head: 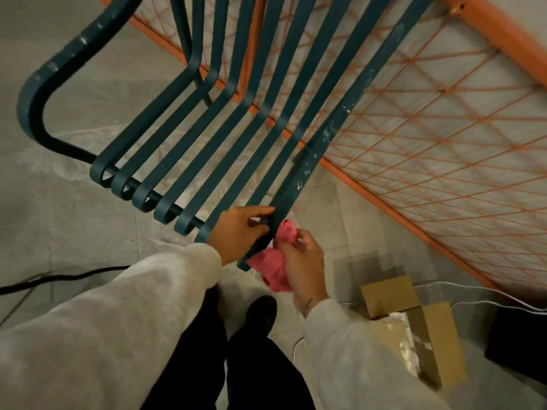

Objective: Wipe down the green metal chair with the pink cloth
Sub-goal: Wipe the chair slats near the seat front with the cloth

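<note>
Now both hands meet at a slat end of the green metal chair point(207, 137), lower centre.
Left hand point(239, 232) grips the slat; right hand point(305, 261) pinches the bunched pink cloth point(273, 266) against it.

**Chair ahead, box to your right**

The chair point(236, 128) is in front of you, slat ends toward you. Your left grip point(239, 235) holds the near end of the rightmost slat point(310, 161). Just right of it, your right grip point(305, 261) holds the cloth point(278, 261), which touches that slat. A mesh frame point(444, 128) is behind and right of the chair. A box point(414, 321) is on the floor point(74, 232), right of your shoe point(260, 312). A cable point(59, 278) is on the floor, far left.
</note>
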Demonstrator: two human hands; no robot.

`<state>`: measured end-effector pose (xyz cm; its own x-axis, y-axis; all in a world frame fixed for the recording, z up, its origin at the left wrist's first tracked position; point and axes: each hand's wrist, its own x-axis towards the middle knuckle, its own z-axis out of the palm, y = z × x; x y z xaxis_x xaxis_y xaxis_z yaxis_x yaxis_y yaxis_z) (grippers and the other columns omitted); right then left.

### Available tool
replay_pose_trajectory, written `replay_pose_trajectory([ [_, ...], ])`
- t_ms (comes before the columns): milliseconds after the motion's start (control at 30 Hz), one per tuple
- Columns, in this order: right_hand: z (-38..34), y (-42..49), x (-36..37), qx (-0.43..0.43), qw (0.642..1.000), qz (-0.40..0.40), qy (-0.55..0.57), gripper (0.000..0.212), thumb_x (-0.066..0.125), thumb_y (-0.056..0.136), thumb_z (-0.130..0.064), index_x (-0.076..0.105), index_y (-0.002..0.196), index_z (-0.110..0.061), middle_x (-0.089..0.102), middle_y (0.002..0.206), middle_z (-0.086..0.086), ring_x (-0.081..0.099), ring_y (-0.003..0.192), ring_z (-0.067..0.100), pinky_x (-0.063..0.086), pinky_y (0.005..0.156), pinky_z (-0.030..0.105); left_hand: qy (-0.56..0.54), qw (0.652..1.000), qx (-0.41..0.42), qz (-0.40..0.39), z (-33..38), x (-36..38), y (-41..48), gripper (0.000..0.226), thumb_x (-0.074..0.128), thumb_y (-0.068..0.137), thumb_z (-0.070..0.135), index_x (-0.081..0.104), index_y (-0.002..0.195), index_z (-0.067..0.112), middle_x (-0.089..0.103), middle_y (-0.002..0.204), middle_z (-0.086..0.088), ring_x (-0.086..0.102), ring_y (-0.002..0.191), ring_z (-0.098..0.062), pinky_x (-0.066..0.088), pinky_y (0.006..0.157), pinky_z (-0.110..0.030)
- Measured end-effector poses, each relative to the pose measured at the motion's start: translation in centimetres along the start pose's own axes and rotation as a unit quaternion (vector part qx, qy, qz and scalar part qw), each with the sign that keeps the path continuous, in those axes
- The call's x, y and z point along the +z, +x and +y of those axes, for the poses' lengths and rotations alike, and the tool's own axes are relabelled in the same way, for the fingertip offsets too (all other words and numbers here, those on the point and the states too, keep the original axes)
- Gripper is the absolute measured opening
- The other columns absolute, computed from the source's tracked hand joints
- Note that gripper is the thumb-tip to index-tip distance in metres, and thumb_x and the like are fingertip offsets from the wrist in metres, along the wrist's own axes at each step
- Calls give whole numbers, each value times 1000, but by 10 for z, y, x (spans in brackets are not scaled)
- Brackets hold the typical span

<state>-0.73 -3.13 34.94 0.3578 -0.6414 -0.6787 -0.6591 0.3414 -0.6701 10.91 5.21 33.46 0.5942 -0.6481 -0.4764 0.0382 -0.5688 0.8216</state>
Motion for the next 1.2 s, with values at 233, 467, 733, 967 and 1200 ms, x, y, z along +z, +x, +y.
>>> replay_pose_trajectory([
  [233,5,4,-4,8,999,-28,23,9,66,90,-36,68,98,-31,71,95,-5,68,89,19,58,86,43,-7,1000,3,10,0,1,-2,39,64,88,7,63,124,21,66,120,-2,64,105,-13,51,98,-34],
  [467,-22,20,-11,-45,996,11,73,8,65,90,-41,66,96,-37,68,97,-10,66,91,14,58,84,39,2,1000,-3,-4,4,0,0,39,63,88,6,62,125,20,67,119,0,65,102,-11,51,98,-34],
  [733,9,5,-45,-57,995,-72,-26,6,69,86,-43,70,92,-44,70,92,-13,68,88,13,58,85,42,25,999,-24,-42,25,13,8,72,74,80,12,37,141,25,56,122,0,59,104,-16,49,95,-28],
  [967,-33,42,-70,-194,977,-53,-69,34,64,93,-18,63,117,-41,62,104,-28,55,97,-18,45,76,2,90,992,-93,6,32,43,46,58,68,83,31,39,132,22,65,114,-9,66,95,-31,56,85,-44],
  [1200,-22,57,-66,-388,886,-52,-247,56,62,88,-1,56,133,-34,52,136,-23,54,114,-3,47,98,20,119,984,-86,97,19,63,49,15,59,86,26,50,77,17,61,74,-3,59,70,-25,48,63,-35],
])
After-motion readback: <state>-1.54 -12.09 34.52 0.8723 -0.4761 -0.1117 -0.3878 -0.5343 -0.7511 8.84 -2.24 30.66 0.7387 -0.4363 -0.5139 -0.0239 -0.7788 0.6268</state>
